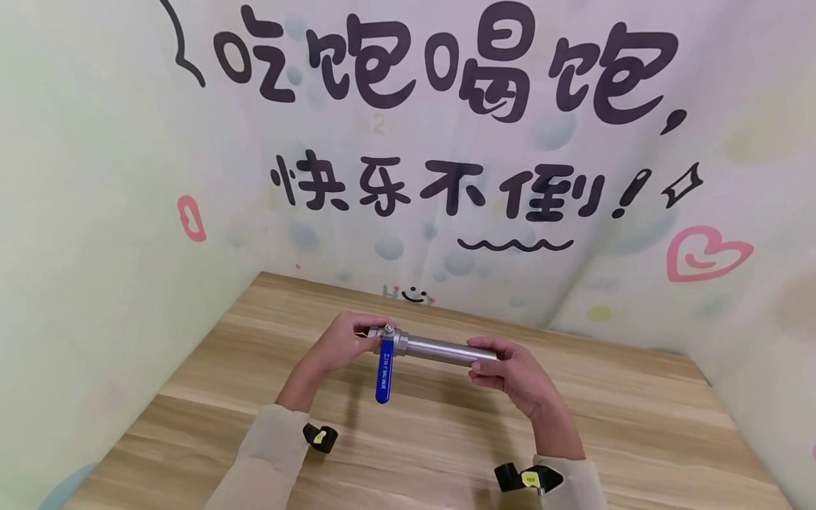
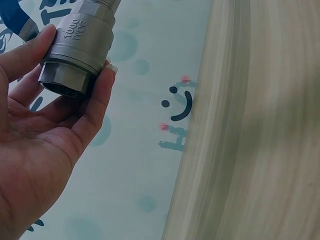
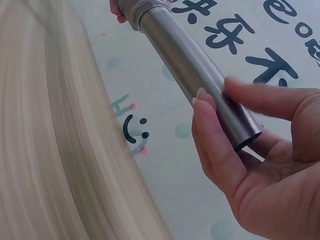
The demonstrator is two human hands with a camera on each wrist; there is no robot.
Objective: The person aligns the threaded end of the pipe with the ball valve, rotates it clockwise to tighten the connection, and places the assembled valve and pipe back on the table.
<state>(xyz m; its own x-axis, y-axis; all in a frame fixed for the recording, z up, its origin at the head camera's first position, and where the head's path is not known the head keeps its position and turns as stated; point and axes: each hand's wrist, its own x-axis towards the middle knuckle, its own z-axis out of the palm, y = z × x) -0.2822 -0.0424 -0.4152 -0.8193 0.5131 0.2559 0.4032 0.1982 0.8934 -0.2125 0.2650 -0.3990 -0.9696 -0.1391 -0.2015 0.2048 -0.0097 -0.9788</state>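
A steel ball valve [image 2: 82, 37] with a blue lever handle [image 1: 384, 372] is joined to a straight metal pipe [image 1: 443, 350]. Both are held up above the wooden table, the pipe nearly level and pointing right. My left hand [image 1: 344, 341] grips the valve body, its thumb near the base of the lever and the valve's open hex end facing the palm. At the pipe's far end, my right hand [image 1: 513, 372] holds it between thumb and fingers; the pipe's open end [image 3: 249, 141] shows near the palm. The lever hangs toward me, across the pipe's line.
Below the hands lies the wood-grain table [image 1: 408, 453], its back edge against a white printed cloth wall [image 1: 382, 269] with dark lettering. Another pale wall [image 1: 115, 212] closes the left side. Each sleeve carries a black wrist mount [image 1: 321, 438].
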